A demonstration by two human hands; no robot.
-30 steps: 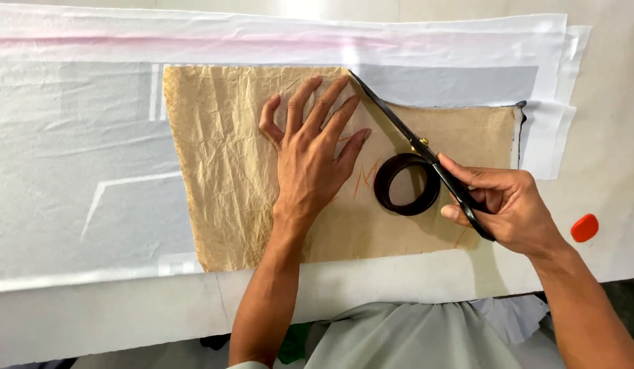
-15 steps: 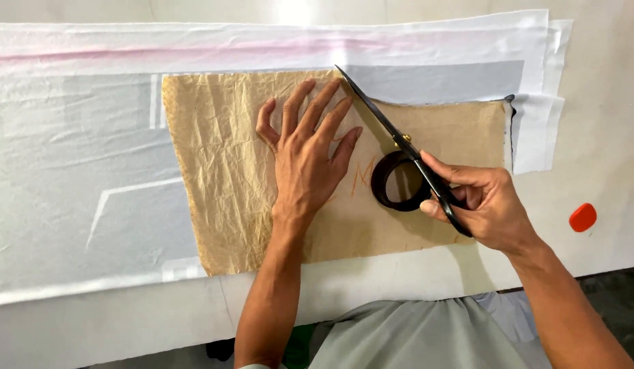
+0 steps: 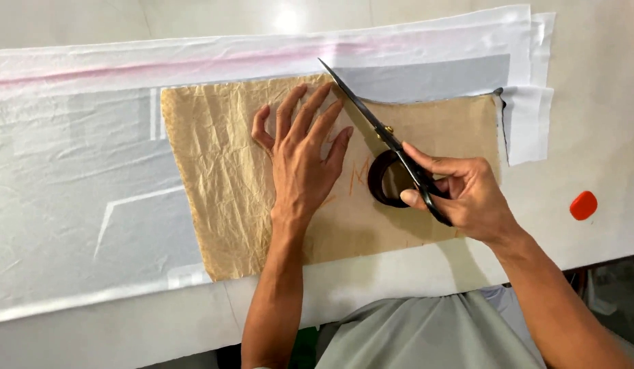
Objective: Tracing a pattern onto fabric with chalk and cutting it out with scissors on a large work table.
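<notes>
Left hand lay flat, fingers spread, palm down on a creased tan paper pattern at centre of frame, gripping nothing, only pressing the sheet. Right hand at right of centre was closed around the handles of black scissors, thumb through the large loop; blades ran up and left from the hand, tips at the paper's top edge just right of the left fingertips, and looked shut or nearly so. Orange marks showed on the paper between the two hands. The pattern lay on white cloth spread across the left and upper frame, with a faint pink stripe along its upper part and grey panels showing. All rested on a pale worktop. A small orange-red object sat on the worktop at right, well apart from the right hand
</notes>
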